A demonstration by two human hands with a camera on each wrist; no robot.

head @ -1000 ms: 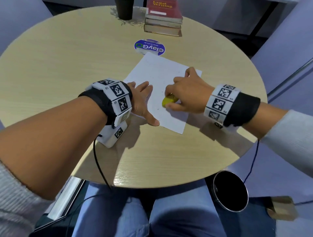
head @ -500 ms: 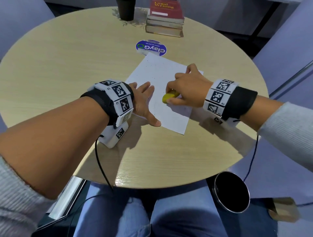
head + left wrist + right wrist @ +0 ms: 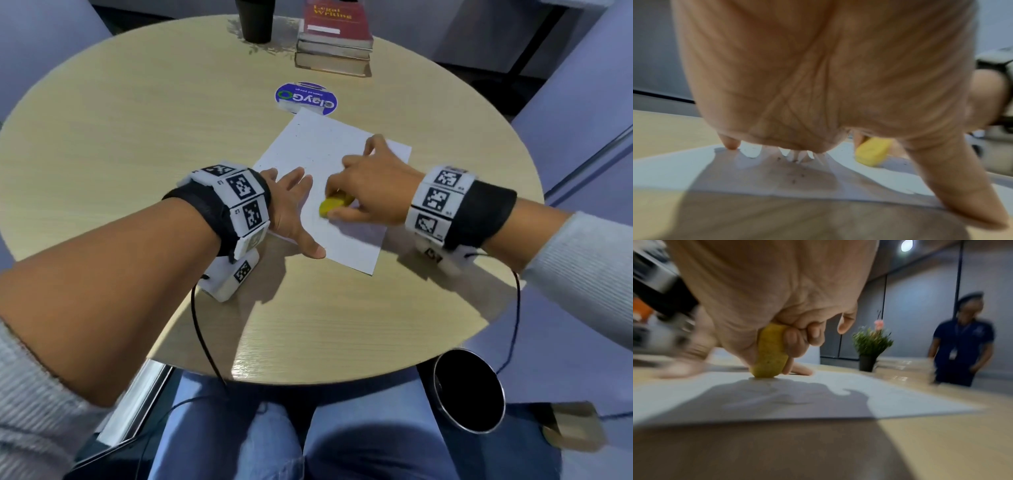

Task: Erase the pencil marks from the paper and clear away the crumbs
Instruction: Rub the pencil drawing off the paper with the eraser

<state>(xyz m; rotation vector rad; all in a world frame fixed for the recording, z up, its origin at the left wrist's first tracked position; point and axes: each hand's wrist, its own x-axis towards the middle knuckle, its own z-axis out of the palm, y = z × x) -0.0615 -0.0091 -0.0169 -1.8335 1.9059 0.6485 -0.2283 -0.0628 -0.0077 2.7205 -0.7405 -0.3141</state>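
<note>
A white sheet of paper (image 3: 318, 150) lies on the round wooden table (image 3: 137, 120). My right hand (image 3: 368, 192) grips a yellow eraser (image 3: 334, 205) and presses its end onto the paper; the eraser (image 3: 769, 352) stands tilted between thumb and curled fingers. My left hand (image 3: 291, 209) lies flat on the sheet's left edge with fingers spread, its thumb (image 3: 953, 183) stretched toward me. Dark eraser crumbs (image 3: 795, 175) lie scattered on the paper (image 3: 674, 172) under the left palm, and the eraser (image 3: 871, 152) shows just beyond.
A blue round sticker (image 3: 306, 98) sits just past the paper. A stack of books (image 3: 335, 41) and a dark plant pot (image 3: 255, 20) stand at the far edge. A black bin (image 3: 467, 390) stands on the floor at my right. A person (image 3: 960, 344) stands beyond the table.
The right hand has moved the eraser back and forth over the middle of the paper, away and then back toward me. The left hand has stayed flat on the sheet.
</note>
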